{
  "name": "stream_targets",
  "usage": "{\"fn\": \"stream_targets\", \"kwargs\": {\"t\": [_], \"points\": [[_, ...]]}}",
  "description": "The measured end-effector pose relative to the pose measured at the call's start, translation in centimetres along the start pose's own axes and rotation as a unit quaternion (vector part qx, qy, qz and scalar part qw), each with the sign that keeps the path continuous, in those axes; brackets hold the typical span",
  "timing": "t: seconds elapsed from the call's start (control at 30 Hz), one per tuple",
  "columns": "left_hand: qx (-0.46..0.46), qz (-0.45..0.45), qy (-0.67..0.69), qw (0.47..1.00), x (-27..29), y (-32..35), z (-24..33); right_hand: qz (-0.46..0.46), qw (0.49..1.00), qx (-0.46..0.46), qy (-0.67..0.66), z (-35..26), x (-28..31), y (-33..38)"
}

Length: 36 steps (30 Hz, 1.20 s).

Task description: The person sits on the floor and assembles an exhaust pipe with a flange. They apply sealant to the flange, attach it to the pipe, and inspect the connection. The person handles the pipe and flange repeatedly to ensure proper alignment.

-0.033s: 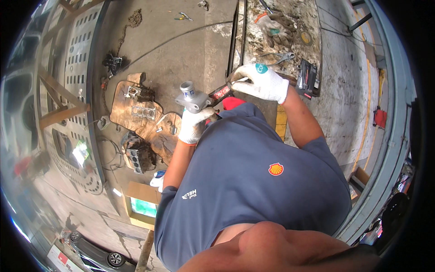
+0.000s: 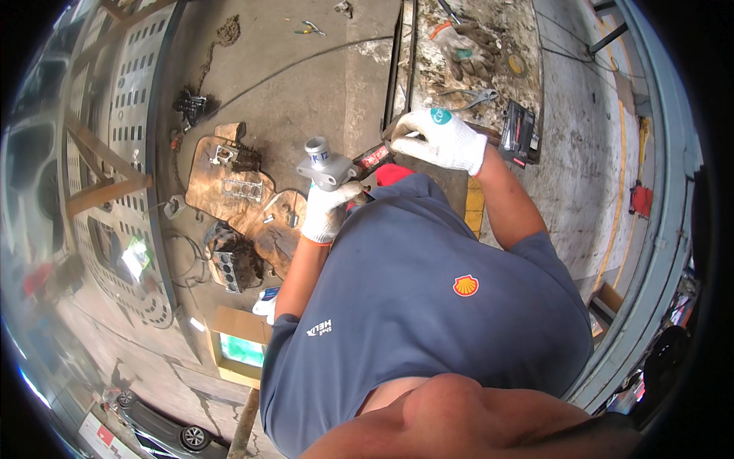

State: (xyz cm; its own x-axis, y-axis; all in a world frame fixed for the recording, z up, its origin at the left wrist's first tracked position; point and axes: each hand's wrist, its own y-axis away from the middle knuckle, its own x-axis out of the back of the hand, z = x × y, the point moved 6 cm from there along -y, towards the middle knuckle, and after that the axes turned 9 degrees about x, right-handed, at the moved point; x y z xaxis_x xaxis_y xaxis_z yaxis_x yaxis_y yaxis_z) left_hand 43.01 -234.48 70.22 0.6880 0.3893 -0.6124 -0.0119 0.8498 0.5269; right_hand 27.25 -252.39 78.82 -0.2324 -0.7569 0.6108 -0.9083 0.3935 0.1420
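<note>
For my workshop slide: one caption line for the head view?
Gloved left hand holds a grey metal housing; gloved right hand holds a red-handled tool beside it.

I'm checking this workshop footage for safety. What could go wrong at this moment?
1. The grey metal housing with a round neck is held in the air by the left hand alone; it might slip and drop onto the concrete floor.
2. The right hand works a red-labelled tube close to the left fingers, so a slip could jab them.

shirt: blue, short sleeves, small chest emblem; left hand: white glove; right hand: white glove
</note>
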Motion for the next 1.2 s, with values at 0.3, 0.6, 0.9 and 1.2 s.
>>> {"fn": "stream_targets", "kwargs": {"t": [0.3,0.6,0.9,1.2], "points": [[0.014,0.006,0.044,0.999,-0.2,0.8,-0.4,0.016,0.998,0.061,-0.013,-0.6,-0.3,-0.3],[0.006,0.024,0.024,0.999,0.5,1.6,-0.4,0.068,0.989,0.096,-0.093,-1.1,0.8,-0.3],[-0.039,0.04,0.135,0.989,2.4,1.4,-1.6,0.478,0.844,0.012,-0.244,10.3,8.1,2.7],[-0.045,0.045,0.148,0.987,1.9,1.6,-0.9,0.326,0.926,-0.162,0.104,24.7,-1.9,2.3]]}}
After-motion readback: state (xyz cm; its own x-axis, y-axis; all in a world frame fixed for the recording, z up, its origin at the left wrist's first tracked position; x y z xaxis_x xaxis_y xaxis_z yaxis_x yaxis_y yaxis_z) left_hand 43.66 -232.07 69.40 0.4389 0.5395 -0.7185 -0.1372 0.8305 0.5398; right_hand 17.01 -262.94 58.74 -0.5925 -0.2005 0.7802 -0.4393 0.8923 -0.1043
